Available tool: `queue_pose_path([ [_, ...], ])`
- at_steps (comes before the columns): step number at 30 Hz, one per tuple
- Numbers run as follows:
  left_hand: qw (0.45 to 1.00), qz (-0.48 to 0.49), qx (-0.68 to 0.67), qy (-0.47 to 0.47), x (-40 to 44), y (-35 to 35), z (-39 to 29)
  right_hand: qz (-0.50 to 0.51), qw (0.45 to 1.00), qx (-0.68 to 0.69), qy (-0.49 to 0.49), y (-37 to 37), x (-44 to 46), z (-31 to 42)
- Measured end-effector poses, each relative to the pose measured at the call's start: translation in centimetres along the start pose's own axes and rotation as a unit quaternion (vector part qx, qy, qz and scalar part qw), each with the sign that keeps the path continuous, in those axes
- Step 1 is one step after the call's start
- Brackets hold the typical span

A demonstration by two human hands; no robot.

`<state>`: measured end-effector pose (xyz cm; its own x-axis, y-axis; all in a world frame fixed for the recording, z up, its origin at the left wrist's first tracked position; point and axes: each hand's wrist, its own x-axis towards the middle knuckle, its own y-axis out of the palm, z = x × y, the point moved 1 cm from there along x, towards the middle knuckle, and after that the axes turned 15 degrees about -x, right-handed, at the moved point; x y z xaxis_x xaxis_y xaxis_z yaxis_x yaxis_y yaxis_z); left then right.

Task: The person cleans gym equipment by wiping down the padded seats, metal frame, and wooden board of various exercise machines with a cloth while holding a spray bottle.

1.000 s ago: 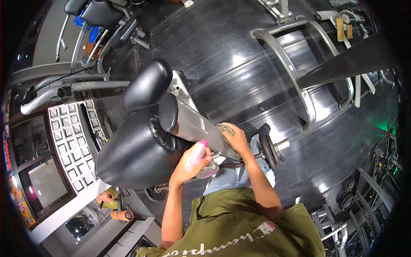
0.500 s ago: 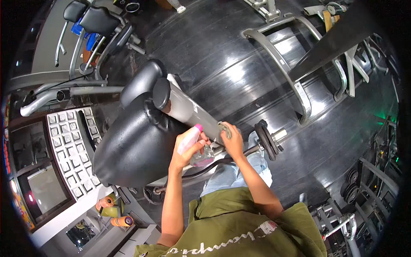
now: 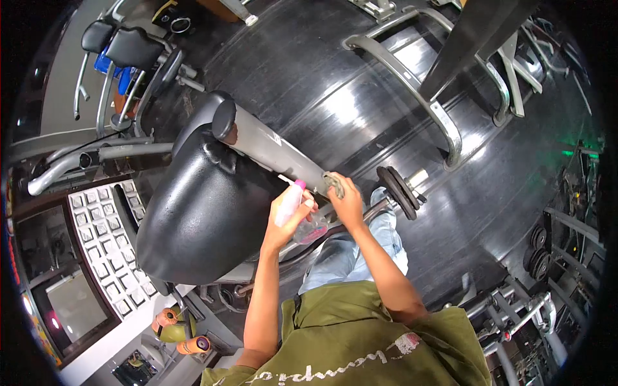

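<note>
My left hand (image 3: 283, 219) is wrapped round a clear spray bottle (image 3: 310, 233) with a pink and white top and pinkish liquid low inside. In my right hand (image 3: 347, 204) is a crumpled greyish-green cloth (image 3: 334, 184), pressed against the lower end of a grey metal tube (image 3: 277, 149). That tube slants up and left to a black end cap (image 3: 224, 119). Left of my hands lies a large black padded seat (image 3: 199, 212), part of the same gym machine. How firmly the cloth touches the tube cannot be made out.
A barbell with black weight plates (image 3: 400, 192) is beside my legs on the right. A silver machine frame (image 3: 412, 90) stands on the black floor (image 3: 302, 71) beyond. Another padded machine (image 3: 135, 48) is at the upper left, and a foam roller (image 3: 193, 345) at the lower left.
My view has shifted slightly, so the frame and seat sit a little further left and up. My right hand with the cloth remains at the tube's lower end; the bottle stays in my left.
</note>
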<state>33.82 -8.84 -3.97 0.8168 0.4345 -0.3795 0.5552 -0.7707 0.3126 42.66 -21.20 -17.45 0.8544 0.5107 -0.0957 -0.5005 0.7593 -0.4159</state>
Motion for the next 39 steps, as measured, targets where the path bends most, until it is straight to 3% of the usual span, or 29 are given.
queue_pose_path([
  [2, 1.000, 0.012, 0.018, -0.006, 0.2, -0.2, 0.8, 0.045, 0.991, -0.102, 0.076, 0.3, 0.7, -2.7],
  [5, 0.997, 0.026, 0.079, -0.011, 0.3, -0.3, 1.1, 0.054, 0.994, -0.077, 0.063, 0.3, 3.0, -1.4],
  [8, 0.997, 0.024, 0.075, -0.023, 0.4, -0.8, 1.2, 0.025, 1.000, 0.007, 0.004, 0.3, 3.9, 3.5],
  [11, 0.998, 0.016, 0.054, -0.028, 0.5, -0.4, 0.7, 0.018, 1.000, 0.025, 0.002, 0.2, 2.6, 3.7],
  [14, 0.996, 0.007, 0.076, -0.035, 0.5, -0.9, 1.3, 0.021, 1.000, 0.020, 0.008, -0.5, 0.9, 1.3],
  [16, 0.995, 0.003, 0.098, -0.035, 0.3, -1.1, 1.6, 0.043, 0.994, -0.042, 0.096, 0.2, 0.1, -2.7],
  [18, 0.995, -0.005, 0.099, -0.029, 0.3, -0.9, 1.6, 0.060, 0.992, -0.023, 0.105, 0.9, 1.6, -4.8],
  [20, 0.995, -0.017, 0.090, -0.036, 0.2, -0.5, 1.4, 0.130, 0.983, -0.087, 0.093, 1.0, 4.3, -4.2],
  [22, 0.995, -0.032, 0.081, -0.044, 0.0, -0.4, 1.2, 0.137, 0.984, -0.084, 0.077, 1.6, 6.8, -1.7],
  [24, 0.994, -0.041, 0.081, -0.061, 0.0, -0.4, 1.1, 0.142, 0.990, -0.018, 0.002, 2.0, 8.6, 0.8],
  [28, 0.993, -0.063, 0.073, -0.068, -0.3, -0.1, 1.5, 0.126, 0.989, 0.075, 0.000, 1.8, 6.8, -1.8],
  [33, 0.994, -0.078, 0.045, -0.064, -0.8, -0.2, 1.8, 0.218, 0.968, -0.050, 0.112, 1.1, 6.0, -7.7],
  [35, 0.993, -0.077, 0.066, -0.061, -0.9, -0.4, 2.0, 0.306, 0.932, -0.102, 0.163, 1.8, 7.5, -8.4],
  [39, 0.992, -0.078, 0.084, -0.054, -1.0, -0.3, 2.0, 0.223, 0.973, -0.036, 0.043, 3.0, 9.1, -3.3],
])
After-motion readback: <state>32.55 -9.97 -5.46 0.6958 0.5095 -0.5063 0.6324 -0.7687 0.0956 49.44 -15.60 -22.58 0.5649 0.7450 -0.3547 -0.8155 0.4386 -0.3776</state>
